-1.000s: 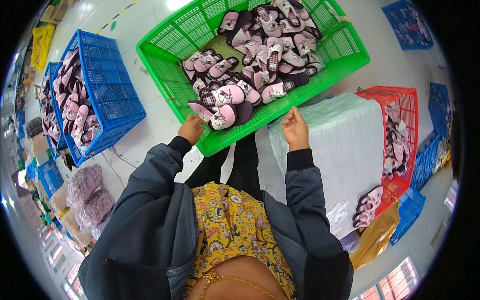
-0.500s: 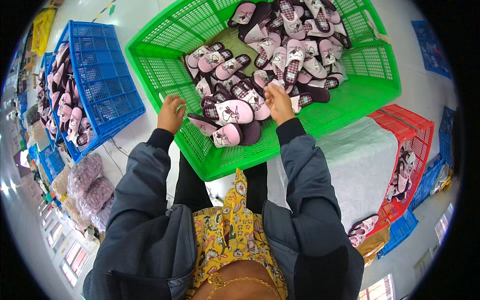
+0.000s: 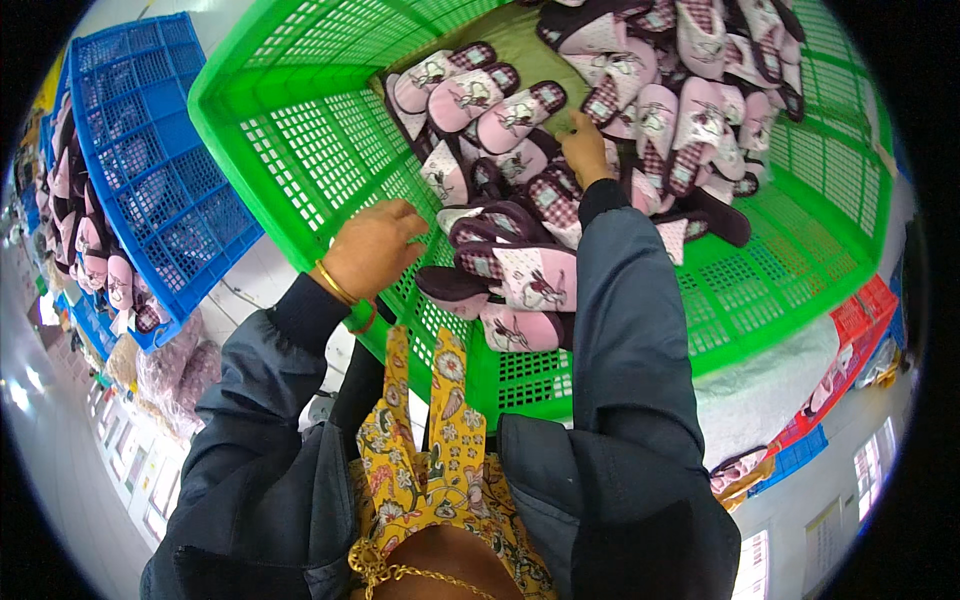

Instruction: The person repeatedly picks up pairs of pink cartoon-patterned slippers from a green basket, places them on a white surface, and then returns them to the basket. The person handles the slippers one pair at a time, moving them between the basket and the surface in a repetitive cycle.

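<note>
A big green plastic basket (image 3: 800,310) in front of me holds a heap of pink slippers with dark soles and checked linings. My right hand (image 3: 587,150) reaches deep into it, over the slippers near the middle, beside a pink slipper (image 3: 520,117). Its fingers are partly stretched and no slipper shows in them; the undersides of the fingers are hidden. By the basket's near left wall, my left hand (image 3: 378,248) hangs with fingers loosely bent and apart, holding nothing. Closest to it lies a slipper with its dark sole showing (image 3: 450,288).
To the left stands a blue crate (image 3: 165,180) with more slippers beside it. Wrapped bundles (image 3: 175,370) lie below that crate. At the right, a red crate (image 3: 865,320) adjoins a white-covered surface (image 3: 745,405), with a slipper pair (image 3: 738,468) at its near edge.
My view has come closer to the green basket. My right hand has moved farther into it, over the heap. My left hand has shifted across the left rim toward the slippers.
</note>
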`<state>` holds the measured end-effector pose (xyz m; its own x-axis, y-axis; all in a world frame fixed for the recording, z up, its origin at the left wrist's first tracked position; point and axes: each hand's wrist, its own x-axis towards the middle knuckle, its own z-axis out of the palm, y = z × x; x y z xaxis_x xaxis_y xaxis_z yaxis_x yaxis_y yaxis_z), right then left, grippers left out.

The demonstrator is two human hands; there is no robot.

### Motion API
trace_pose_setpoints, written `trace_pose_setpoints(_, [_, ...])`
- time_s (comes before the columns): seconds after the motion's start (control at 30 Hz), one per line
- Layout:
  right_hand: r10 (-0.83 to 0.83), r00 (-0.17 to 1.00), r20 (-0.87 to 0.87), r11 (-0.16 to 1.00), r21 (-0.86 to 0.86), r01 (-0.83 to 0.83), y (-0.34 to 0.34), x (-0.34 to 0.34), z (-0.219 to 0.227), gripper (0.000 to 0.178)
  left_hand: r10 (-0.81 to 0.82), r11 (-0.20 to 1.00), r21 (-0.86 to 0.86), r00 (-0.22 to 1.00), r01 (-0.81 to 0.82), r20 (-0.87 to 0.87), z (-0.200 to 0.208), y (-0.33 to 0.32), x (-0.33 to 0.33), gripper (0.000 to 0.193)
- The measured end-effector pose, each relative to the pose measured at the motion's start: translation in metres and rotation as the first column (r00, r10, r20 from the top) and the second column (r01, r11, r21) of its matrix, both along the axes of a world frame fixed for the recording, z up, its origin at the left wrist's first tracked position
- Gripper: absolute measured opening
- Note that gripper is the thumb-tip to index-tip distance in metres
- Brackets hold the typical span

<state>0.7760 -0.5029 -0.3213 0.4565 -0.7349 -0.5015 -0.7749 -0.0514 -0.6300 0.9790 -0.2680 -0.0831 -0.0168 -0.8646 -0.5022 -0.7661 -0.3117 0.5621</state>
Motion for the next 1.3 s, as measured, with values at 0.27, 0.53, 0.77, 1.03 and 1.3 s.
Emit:
trace_pose_setpoints(0.27, [0.274, 0.961, -0.04, 0.961, -0.038, -0.276, 0.006, 0.048, -0.076, 0.056, -0.146, 0.984, 0.081, 0.98, 0.158, -0.132, 0.033, -0.038, 0.015, 0.025])
trace_pose_setpoints(0.53, [0.266, 0.964, 0.015, 0.963, 0.048, -0.267, -0.004, 0.018, -0.073, 0.036, -0.62, 0.709, 0.403, 0.784, 0.578, -0.032, -0.115, -0.121, 0.085, 0.028])
trace_pose_setpoints(0.77, [-0.534, 0.783, 0.319, 0.795, 0.505, 0.336, -0.008, 0.0, 0.052, 0.024, -0.455, 0.709, 0.634, 0.887, 0.308, 0.078, -0.269, -0.06, 0.064, 0.041])
trace_pose_setpoints(1.03, [-0.705, 0.636, 0.314, 0.678, 0.561, 0.474, 0.019, -0.027, 0.073, 0.013, -0.011, 0.85, 0.526, 1.0, -0.005, 0.028, -0.323, 0.003, 0.033, 0.053])
trace_pose_setpoints(1.3, [-0.829, 0.444, 0.34, 0.559, 0.52, 0.646, 0.023, -0.013, 0.109, 0.016, 0.384, 0.847, 0.259, 0.871, -0.464, 0.307, -0.205, -0.043, 0.035, 0.044])
